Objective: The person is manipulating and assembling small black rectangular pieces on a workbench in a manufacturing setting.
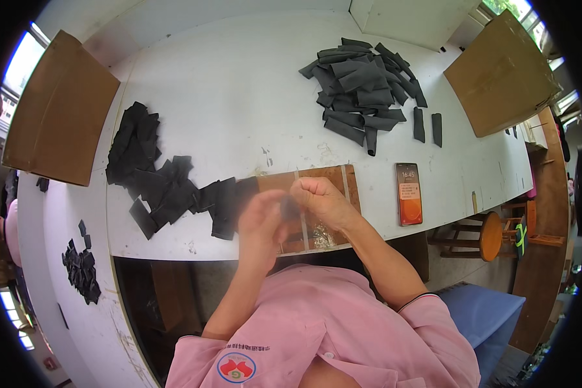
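Both hands meet over a brown board (pixel 355 187) with pale strips at the table's front edge. Between them is a small black piece of fabric (pixel 290 209), blurred by motion. My left hand (pixel 262 223), also blurred, has its fingers closed round the piece. Curled into a fist, my right hand (pixel 324 203) pinches at the piece's upper side; its fingertips are partly hidden. Flat black fabric pieces (pixel 223 207) lie overlapping just left of my left hand, and more of them (pixel 134 142) trail to the back left.
A heap of black folded or rolled pieces (pixel 362 81) lies at the back right, with two single ones beside it. A phone (pixel 409 194) rests right of the board. Cardboard boxes (pixel 61 110) (pixel 504 74) stand at both sides. A wooden stool (pixel 490 237) stands off the right edge.
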### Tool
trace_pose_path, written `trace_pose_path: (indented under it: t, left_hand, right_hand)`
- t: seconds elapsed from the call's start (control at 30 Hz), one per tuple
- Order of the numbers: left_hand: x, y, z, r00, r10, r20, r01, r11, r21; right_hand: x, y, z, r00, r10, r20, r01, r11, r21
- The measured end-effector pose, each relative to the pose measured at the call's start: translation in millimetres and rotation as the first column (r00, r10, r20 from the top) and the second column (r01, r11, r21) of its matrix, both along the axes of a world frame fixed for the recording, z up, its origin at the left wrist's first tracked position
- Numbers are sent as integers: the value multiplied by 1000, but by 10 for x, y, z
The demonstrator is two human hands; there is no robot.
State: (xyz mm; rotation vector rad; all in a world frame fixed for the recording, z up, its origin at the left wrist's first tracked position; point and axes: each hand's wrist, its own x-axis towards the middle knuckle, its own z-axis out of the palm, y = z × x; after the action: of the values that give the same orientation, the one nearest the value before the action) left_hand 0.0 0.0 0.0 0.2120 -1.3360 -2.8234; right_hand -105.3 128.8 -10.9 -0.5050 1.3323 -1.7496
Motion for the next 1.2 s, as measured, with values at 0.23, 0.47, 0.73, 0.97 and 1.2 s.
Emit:
trace_pose_path:
  t: [0.23, 0.47, 0.73, 0.97, 1.2]
  left_hand:
    - [-124, -81, 358, 892, 114, -438, -435, 481, -761]
    - [6, -11, 304, 892, 387, -235, -451, 807, -381]
    - [-232, -12, 477, 965, 147, -218, -227, 884, -409]
    - [-286, -18, 272, 982, 105, -155, -174, 819, -546]
    - [-355, -43, 463, 996, -43, -82, -20, 766, -642]
  right_hand:
    - [17, -87, 349, 858, -222, -463, 312, 942, 127]
    - [65, -29, 642, -35, 174, -984, 268, 950, 158]
    - [71, 2, 416, 188, -14, -982, 272, 961, 38]
    - [160, 11, 78, 328, -15, -945, 288, 954, 85]
    - [113, -9, -40, 371, -96, -924, 236, 972, -7]
